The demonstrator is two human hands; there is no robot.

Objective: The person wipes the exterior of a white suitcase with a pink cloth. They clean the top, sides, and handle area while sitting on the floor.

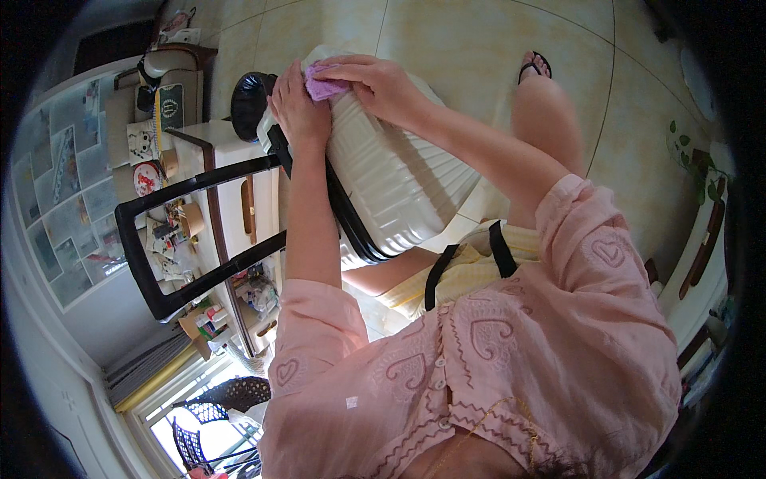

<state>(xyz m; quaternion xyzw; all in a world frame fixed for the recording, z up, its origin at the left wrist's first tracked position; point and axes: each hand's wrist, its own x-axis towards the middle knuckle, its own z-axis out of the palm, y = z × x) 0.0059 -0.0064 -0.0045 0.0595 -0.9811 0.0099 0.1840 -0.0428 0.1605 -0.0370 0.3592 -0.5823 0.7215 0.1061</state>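
Apparently the wiping is under way — on my feed the right hand (375, 88) grips the purple cloth (325, 86) against one end of the white case (399, 172), upper middle of my view. The left hand (302, 108) lies over that same end; whether it grips, I can't tell. How much shell is done doesn't show — I'd guess the ribbed side and black handle (137, 255) could remain.

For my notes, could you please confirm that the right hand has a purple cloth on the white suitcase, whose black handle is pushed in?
Not quite: the head view shows the black handle pulled out. The right hand does have the purple cloth on the white suitcase.
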